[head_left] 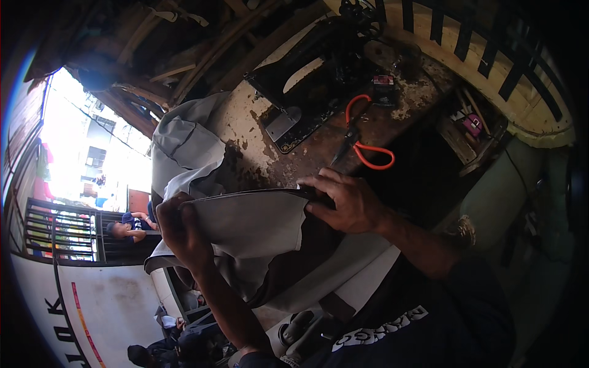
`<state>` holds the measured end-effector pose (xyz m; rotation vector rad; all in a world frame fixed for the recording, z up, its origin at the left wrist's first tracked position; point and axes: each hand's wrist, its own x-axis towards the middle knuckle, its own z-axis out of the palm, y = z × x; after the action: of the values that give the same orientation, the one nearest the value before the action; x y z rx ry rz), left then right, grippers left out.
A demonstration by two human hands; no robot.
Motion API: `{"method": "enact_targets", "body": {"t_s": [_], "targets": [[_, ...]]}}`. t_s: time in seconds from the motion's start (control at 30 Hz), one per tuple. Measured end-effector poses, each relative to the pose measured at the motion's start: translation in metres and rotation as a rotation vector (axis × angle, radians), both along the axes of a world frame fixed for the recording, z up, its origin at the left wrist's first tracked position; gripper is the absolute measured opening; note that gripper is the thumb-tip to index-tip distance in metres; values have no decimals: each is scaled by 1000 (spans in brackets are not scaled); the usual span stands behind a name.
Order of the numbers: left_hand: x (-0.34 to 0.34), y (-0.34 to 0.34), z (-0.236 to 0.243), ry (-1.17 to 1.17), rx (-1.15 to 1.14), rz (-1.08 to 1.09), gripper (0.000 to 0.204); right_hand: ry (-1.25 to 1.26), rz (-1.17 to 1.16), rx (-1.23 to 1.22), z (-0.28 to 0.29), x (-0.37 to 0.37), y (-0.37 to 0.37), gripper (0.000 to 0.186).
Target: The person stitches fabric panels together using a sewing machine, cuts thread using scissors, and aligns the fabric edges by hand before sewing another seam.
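A grey cloth [257, 218] with a dark brown side is stretched between my two hands, its upper edge pulled nearly straight. My left hand [184, 230] pinches that edge at one end, thumb against the cloth. At the other end my right hand [346, 202] grips it between thumb and fingers. More of the cloth hangs down over my lap. Just beyond my right hand, scissors [350, 134] with orange-red handles lie on the worn table [245, 161], blades toward me and slightly parted. A black sewing machine [307, 73] stands behind them.
Bunched grey cloth [184, 138] covers the table's left side. A small dark box [384, 91] sits beyond the scissors. At the right an open drawer [469, 132] holds a pink item and sticks. Two people, one near a railing [67, 233], are off to the left.
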<state>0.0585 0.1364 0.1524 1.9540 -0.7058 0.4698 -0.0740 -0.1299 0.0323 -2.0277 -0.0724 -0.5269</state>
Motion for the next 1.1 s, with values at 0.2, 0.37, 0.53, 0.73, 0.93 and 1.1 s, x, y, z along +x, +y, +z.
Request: {"method": "enact_targets", "body": {"t_s": [0.2, 0.37, 0.53, 0.73, 0.93, 1.1], "targets": [[1, -2, -3, -3, -18, 13, 8, -138, -25, -82, -9, 10, -8, 38], [5, -3, -3, 22, -32, 16, 8, -123, 72, -9, -16, 14, -9, 34], [5, -3, -4, 48, -48, 17, 7, -90, 105, 190, -15, 11, -7, 35], [5, -4, -6, 40, -48, 22, 6, -74, 118, 79, -11, 12, -10, 41], [8, -1, -5, 32, -6, 11, 6, -118, 179, 142, -19, 14, -11, 31], [9, 3, -9, 56, -70, 19, 9, -91, 181, 142, -16, 11, -11, 25]]}}
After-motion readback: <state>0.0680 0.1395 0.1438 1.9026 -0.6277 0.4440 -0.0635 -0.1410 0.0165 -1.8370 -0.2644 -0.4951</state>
